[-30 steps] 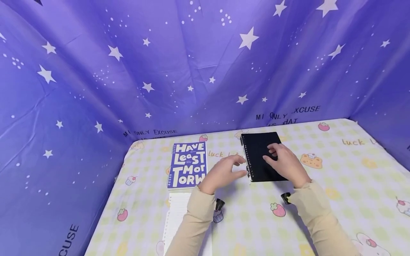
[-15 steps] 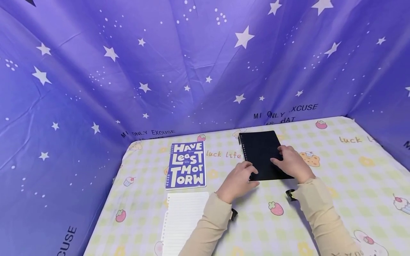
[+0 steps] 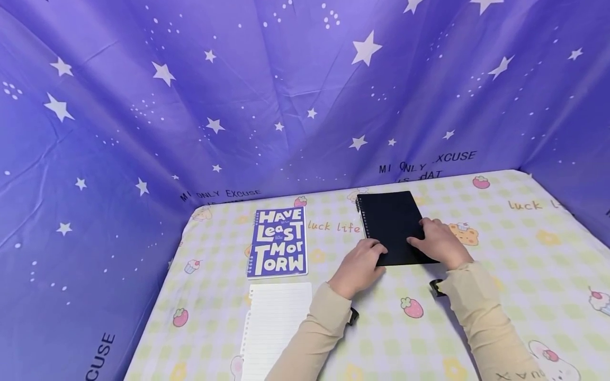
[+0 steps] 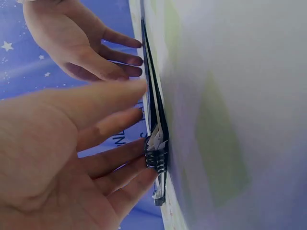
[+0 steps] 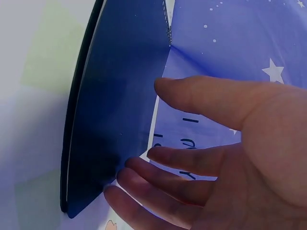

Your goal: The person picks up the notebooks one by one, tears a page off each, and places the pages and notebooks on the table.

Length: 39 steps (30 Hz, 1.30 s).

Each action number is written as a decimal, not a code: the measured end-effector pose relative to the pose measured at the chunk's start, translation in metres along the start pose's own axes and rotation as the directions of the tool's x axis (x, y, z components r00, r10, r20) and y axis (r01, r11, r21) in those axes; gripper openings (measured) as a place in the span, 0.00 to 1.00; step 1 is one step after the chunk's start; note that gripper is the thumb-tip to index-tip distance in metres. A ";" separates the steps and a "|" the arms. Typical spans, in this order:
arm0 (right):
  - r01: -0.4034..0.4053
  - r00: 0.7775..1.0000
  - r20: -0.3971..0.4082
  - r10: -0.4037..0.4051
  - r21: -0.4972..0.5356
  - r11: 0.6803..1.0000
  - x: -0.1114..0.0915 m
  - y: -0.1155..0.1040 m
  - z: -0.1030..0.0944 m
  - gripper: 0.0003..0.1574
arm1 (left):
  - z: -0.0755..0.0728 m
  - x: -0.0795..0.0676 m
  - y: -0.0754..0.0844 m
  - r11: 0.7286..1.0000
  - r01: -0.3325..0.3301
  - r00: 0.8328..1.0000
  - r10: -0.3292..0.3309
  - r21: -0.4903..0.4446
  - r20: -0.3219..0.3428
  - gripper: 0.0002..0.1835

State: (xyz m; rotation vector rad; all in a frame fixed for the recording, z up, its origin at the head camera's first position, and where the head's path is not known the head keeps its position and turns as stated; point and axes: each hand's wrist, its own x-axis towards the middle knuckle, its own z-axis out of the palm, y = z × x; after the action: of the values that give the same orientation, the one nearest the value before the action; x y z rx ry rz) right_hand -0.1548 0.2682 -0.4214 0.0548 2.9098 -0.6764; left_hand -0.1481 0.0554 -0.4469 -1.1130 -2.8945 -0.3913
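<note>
A black spiral-bound notebook (image 3: 391,227) lies closed on the cloth, its ring binding (image 4: 156,158) along the left side. My left hand (image 3: 358,266) is at its near left corner, the thumb by the near edge and the fingertips at the binding in the left wrist view. My right hand (image 3: 443,242) is at the right edge, with relaxed fingers near that edge and the thumb over the cover. In the right wrist view the black cover (image 5: 115,105) shows beyond the spread fingers. Neither hand curls round the notebook.
A purple spiral notebook (image 3: 278,243) with white lettering lies to the left. Nearer me are loose lined sheets (image 3: 276,323) with punched edges, partly under my left sleeve. The table has a checked cloth (image 3: 371,344); a purple starry curtain (image 3: 286,106) stands behind it.
My left hand has moved right and nearer me, from beside the binding to the notebook's near left corner. My right hand has shifted from above the cover to its right edge.
</note>
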 end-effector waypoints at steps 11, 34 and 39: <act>-0.013 1.000 0.015 0.013 0.002 1.000 -0.001 0.001 -0.001 0.41 | 0.000 0.001 0.000 0.998 0.055 0.997 -0.057 -0.032 -0.045 0.16; -0.073 0.996 0.044 0.073 0.009 0.997 -0.003 0.008 -0.010 0.43 | -0.003 -0.001 -0.005 0.998 -0.014 0.997 0.010 -0.058 -0.083 0.11; -0.056 0.998 0.035 0.055 0.021 0.998 -0.006 0.012 -0.013 0.40 | -0.003 -0.001 -0.004 0.998 -0.025 0.997 0.020 -0.058 -0.076 0.13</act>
State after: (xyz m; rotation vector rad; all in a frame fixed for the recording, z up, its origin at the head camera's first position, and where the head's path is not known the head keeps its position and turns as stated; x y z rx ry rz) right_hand -0.1497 0.2845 -0.4140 0.1249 2.8568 -0.6937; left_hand -0.1507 0.0512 -0.4453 -1.1121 -2.8199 -0.5101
